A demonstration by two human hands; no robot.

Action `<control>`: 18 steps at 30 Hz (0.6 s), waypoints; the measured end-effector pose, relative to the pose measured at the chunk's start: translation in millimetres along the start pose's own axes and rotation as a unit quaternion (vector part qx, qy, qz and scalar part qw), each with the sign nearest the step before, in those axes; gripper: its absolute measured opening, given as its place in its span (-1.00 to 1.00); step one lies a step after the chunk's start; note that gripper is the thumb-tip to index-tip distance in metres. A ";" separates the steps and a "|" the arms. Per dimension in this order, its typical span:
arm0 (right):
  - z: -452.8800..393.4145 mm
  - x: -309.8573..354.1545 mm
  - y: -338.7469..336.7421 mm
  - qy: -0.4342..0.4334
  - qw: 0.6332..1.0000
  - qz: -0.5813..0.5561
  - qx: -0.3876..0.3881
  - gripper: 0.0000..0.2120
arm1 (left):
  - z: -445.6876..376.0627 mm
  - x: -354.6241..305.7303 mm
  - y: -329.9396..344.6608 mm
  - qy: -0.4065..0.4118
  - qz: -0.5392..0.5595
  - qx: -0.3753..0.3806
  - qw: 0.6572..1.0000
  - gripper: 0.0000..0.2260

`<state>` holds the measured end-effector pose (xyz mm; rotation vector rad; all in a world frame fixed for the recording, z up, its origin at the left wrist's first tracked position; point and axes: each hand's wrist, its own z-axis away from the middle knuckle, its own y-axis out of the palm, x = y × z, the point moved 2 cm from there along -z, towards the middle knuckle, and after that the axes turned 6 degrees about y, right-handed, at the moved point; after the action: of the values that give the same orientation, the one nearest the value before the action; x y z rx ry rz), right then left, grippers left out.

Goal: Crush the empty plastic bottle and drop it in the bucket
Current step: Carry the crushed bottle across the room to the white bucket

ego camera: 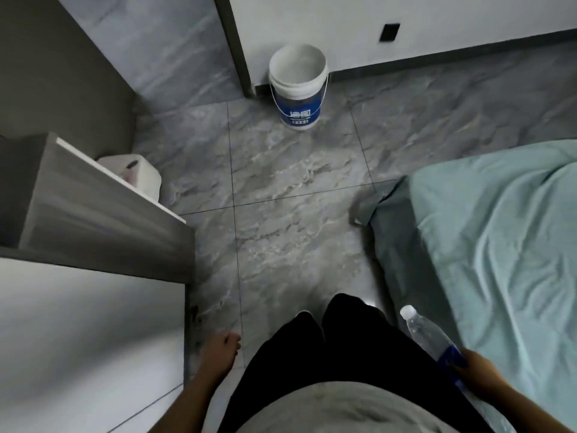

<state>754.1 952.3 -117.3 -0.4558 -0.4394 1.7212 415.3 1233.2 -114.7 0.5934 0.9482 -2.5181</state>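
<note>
A clear plastic bottle (427, 334) with a white cap and a blue label is in my right hand (482, 375) at the lower right, cap pointing up and away from me, uncrushed. My right hand grips it around the label. My left hand (220, 350) hangs at my side near the lower middle, fingers loosely curled, holding nothing. A white bucket (297, 89) with a blue label and a thin wire handle stands open on the floor at the far end, against a wall corner. It looks empty inside.
A bed with a teal sheet (487, 245) fills the right side. A grey and white cabinet (93, 207) juts out at the left, with a white container (140, 176) behind it. Grey marble floor tiles (281, 198) run between me and the bucket.
</note>
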 end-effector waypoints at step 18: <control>-117.7 165.3 -194.8 -0.052 0.997 -0.053 -0.034 -0.93 | -129.4 -143.0 -20.7 -0.076 -0.010 -0.015 0.997 -0.75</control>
<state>947.7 1156.2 -125.7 -0.3858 -0.5876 1.6363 557.1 1365.3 -119.4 0.3794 0.9393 -2.5208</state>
